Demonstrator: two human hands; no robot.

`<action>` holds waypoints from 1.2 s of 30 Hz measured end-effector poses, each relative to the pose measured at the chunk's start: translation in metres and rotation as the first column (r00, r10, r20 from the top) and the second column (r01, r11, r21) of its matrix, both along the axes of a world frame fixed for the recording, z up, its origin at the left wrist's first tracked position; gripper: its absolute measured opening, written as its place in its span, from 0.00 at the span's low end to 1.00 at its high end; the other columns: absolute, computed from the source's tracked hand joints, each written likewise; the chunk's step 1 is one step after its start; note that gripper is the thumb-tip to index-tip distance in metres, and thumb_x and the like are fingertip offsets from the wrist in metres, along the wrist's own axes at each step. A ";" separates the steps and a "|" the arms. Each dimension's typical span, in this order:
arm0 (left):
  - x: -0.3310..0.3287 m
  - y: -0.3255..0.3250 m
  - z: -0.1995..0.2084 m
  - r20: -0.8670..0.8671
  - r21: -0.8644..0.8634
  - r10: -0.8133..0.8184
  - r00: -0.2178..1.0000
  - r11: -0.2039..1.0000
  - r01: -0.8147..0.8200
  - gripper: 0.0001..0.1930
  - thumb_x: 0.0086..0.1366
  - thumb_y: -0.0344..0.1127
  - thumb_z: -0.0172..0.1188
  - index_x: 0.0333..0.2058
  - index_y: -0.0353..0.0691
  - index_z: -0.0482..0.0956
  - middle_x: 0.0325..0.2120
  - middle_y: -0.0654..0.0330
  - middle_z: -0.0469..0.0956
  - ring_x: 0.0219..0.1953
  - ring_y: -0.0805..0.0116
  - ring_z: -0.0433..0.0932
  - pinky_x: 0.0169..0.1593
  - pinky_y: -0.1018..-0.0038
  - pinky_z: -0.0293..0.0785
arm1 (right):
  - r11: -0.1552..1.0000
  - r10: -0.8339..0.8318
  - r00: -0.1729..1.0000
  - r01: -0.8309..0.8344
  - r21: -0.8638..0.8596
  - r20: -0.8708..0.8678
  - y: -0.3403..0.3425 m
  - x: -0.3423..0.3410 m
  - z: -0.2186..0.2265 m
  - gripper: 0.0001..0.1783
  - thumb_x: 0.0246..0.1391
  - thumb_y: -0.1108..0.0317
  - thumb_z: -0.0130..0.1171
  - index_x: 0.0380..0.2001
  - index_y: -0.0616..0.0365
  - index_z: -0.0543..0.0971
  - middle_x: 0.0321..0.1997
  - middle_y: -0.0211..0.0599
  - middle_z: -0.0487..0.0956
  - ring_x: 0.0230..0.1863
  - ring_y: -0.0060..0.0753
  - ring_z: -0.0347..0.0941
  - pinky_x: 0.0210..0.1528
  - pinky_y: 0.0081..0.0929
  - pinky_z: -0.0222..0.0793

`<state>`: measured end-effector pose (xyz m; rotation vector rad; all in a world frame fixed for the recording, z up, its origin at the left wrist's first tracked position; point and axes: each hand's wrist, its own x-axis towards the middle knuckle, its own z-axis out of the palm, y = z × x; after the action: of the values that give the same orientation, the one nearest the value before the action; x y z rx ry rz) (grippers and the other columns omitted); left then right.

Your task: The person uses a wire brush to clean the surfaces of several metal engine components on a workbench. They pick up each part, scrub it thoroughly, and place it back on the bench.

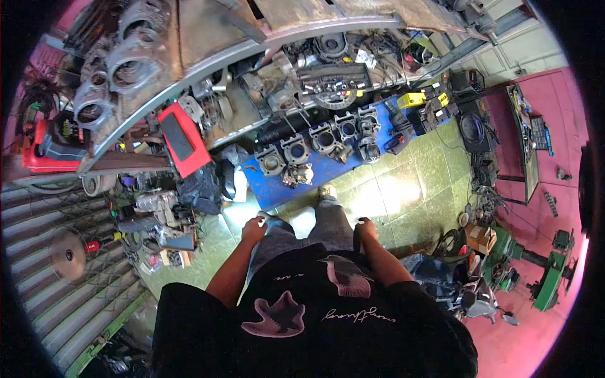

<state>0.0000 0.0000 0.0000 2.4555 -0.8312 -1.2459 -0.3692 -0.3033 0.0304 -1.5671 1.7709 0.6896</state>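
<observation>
Head view, sole view. Ahead of the left grip (253,230) and right grip (367,230), well apart from both: row of grey metal cylinder blocks (294,150) on the blue table (266,194), open bores upward. Ahead of the left grip and a little to its right, at the near edge of the table: compact metal part (298,175) of irregular outline. Straight ahead of the right grip, also near that edge: darker round part (369,151). Far to the left of the left grip, and forward: red tray (184,140).

For good handling, by judgement: step closer and bend at hips and knees before reaching; grasp a block by opposite outer walls, with fingertips clear of the bore and the flat rim; lift straight up, free of close neighbours. Probably heavy and perhaps oily, hence best taken two-handed; for the compact part, support from beneath.

Pose: forearms low and forward from the black shirt (208,315), slightly outward, elbows a little bent. Left grip beside the left thigh, fingers curled inward; right grip just outside the right thigh, similarly curled, with a dark strip (357,240) alongside. Cannot tell degree of closing or contents of either grip.
</observation>
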 end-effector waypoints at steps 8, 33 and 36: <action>-0.073 -0.108 -0.018 -0.002 -0.154 0.267 0.964 0.952 -0.264 0.24 0.62 0.39 0.68 0.56 0.40 0.82 0.53 0.46 0.83 0.54 0.48 0.83 0.58 0.54 0.78 | 0.814 0.575 0.816 -0.578 0.058 0.059 -0.116 0.061 -0.011 0.25 0.59 0.59 0.60 0.62 0.37 0.77 0.53 0.41 0.87 0.61 0.47 0.80 0.68 0.62 0.62; 0.070 -0.167 -0.072 0.723 0.116 -0.374 0.580 0.895 0.432 0.15 0.63 0.35 0.58 0.49 0.50 0.84 0.44 0.67 0.82 0.51 0.59 0.77 0.49 0.53 0.69 | -0.060 0.997 -0.034 -0.927 -0.371 -0.075 -0.026 0.383 -0.092 0.14 0.55 0.54 0.65 0.41 0.43 0.91 0.50 0.35 0.87 0.66 0.45 0.67 0.70 0.61 0.47; 0.083 -0.169 -0.072 0.686 0.117 -0.426 0.589 0.864 0.490 0.12 0.64 0.36 0.58 0.45 0.51 0.84 0.43 0.68 0.82 0.52 0.59 0.77 0.50 0.52 0.68 | -0.050 0.998 -0.032 -0.945 -0.324 -0.062 -0.029 0.396 -0.077 0.22 0.44 0.46 0.76 0.41 0.43 0.91 0.47 0.33 0.89 0.67 0.45 0.67 0.73 0.60 0.42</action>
<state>0.0826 -0.1687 -0.0723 2.7335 -1.7698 -0.2895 0.0272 -0.3319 -0.0465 -2.9814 0.1223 0.8250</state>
